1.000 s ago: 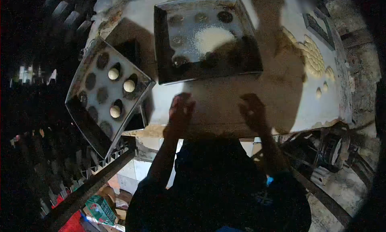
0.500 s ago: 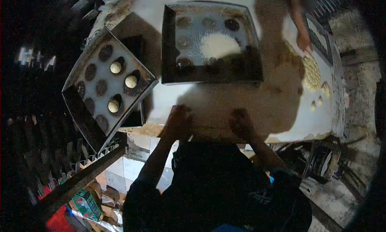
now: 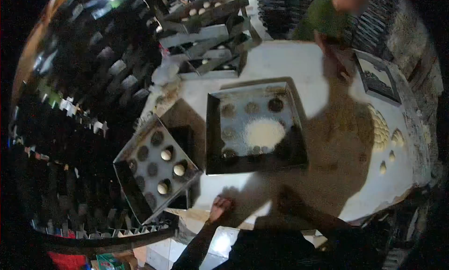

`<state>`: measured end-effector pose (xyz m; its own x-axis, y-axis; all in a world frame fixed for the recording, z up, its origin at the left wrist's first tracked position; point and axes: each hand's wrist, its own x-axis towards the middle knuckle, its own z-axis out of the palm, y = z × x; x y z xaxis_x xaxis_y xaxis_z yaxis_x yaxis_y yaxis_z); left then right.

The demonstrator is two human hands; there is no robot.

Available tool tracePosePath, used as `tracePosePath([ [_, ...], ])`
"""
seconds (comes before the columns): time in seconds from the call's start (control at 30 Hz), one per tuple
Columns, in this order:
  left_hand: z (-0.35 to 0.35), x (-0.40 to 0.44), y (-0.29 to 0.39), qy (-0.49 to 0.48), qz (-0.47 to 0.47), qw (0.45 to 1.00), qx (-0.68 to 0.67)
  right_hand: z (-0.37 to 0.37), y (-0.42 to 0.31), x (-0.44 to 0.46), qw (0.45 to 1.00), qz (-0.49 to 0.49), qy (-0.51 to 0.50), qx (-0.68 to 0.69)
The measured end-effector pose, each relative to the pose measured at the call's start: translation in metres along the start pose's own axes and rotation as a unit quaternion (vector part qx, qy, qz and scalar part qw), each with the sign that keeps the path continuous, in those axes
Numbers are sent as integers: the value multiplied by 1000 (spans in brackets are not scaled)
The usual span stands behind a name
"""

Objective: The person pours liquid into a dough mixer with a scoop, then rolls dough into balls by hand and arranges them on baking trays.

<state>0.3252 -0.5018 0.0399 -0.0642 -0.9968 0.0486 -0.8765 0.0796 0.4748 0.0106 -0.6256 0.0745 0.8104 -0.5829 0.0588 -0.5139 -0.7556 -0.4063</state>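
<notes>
My left hand (image 3: 221, 206) is over the near edge of the table, its fingers curled in; whatever they may hold is hidden. Deep in shadow, my right hand (image 3: 286, 199) is above the tabletop, and its fingers are too dark to read. Ahead of both hands lies a square metal tray (image 3: 257, 169) with a heap of pale grains or flour (image 3: 264, 133) in it. To the left a tilted tray (image 3: 140, 213) bears dark round spots and three pale dough balls (image 3: 178, 170).
Small dough pieces (image 3: 380, 129) lie in a cluster at the right. Beyond them is a shallow framed tray (image 3: 378, 80). Stacked trays (image 3: 206, 34) with dough balls stand at the back left. A co-worker in a green top (image 3: 322, 20) reaches over the far right corner.
The view has tilted up, so stacked trays and the co-worker's upper body now show. My left hand has come out of the shadow into the light. The trays' contents look the same.
</notes>
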Motion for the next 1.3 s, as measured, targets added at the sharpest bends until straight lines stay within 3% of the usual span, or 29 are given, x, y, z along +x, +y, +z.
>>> tracePosePath([
  [0.03, -16, 8, -5, -70, -40, 992, 95, -5, 4, 9, 1000, 20, 14, -7],
  [0.1, -28, 26, 1, 174, -16, 984, -36, 0, -4, 25, 997, 61, 40, -13],
  [0.13, -31, 48, 23, 213, -20, 976, -25, 11, -13, 26, 996, 74, 46, -7],
  [0.2, -7, 60, 42, 206, -54, 972, -97, 36, -29, 21, 996, 66, 59, -4],
  [0.23, 13, 53, 34, 150, -107, 963, -197, 44, -35, 15, 996, 48, 70, -5],
  [0.3, 32, 24, 54, 198, -203, 915, -285, 39, -29, 5, 998, 10, 59, 2],
  [0.33, 39, 4, 33, 204, -200, 916, -283, 30, -15, 3, 999, -5, 40, 6],
  [0.37, 48, -21, -7, 160, -19, 984, -77, 16, 0, 6, 1000, -13, 23, 3],
  [0.4, 55, -33, -42, 101, 160, 973, 135, 5, 10, 10, 1000, -13, 20, -3],
  [0.43, 57, -31, -72, 100, 156, 974, 134, -3, 15, 20, 999, -4, 32, -10],
  [0.5, 56, -13, -109, 24, -121, 992, -25, -2, 5, 45, 997, 31, 71, -25],
  [0.57, -18, 49, 0, 158, 26, 985, 62, 14, -16, 59, 994, 61, 89, -24],
  [0.6, -19, 60, 24, 221, -40, 973, -51, 24, -24, 61, 993, 68, 91, -23],
  [0.63, -22, 64, 39, 228, -34, 968, -102, 35, -32, 58, 994, 59, 92, -23],
  [0.67, -10, 59, 42, 211, -84, 968, -110, 43, -39, 50, 995, 45, 90, -24],
  [0.73, -6, 39, 63, 227, -28, 961, -157, 43, -42, 23, 998, -3, 56, -13],
  [0.87, -16, -31, 64, 21, -42, 997, -56, -4, -21, -7, 997, -44, -62, 14],
  [0.9, -19, -36, 59, 56, -26, 994, -88, -23, -18, -5, 996, -28, -74, 33],
  [0.93, -18, -35, 47, 57, -51, 976, -204, -42, -27, 0, 993, 17, -72, 97],
  [0.97, -37, -29, 58, 37, -168, 927, -332, -60, -36, 6, 983, 62, -64, 161],
  [1.0, -62, -12, 81, 85, -146, 962, -215, -72, -46, 12, 949, 144, -35, 278],
  [1.03, -66, -5, 81, 128, -109, 972, -166, -71, -55, 15, 947, 152, -37, 280],
  [1.13, -58, 17, 78, 180, -116, 964, -157, -61, -62, 17, 933, 132, 32, 334],
  [1.2, -32, 15, 48, 156, -75, 981, -86, -35, -46, 17, 988, -20, 50, 148],
  [1.23, -34, 17, 52, 129, -39, 991, -21, -38, -51, 14, 987, -17, 47, 150],
  [1.3, -43, 18, 62, 159, -36, 986, -28, -43, -52, 13, 991, 45, 74, 102],
])
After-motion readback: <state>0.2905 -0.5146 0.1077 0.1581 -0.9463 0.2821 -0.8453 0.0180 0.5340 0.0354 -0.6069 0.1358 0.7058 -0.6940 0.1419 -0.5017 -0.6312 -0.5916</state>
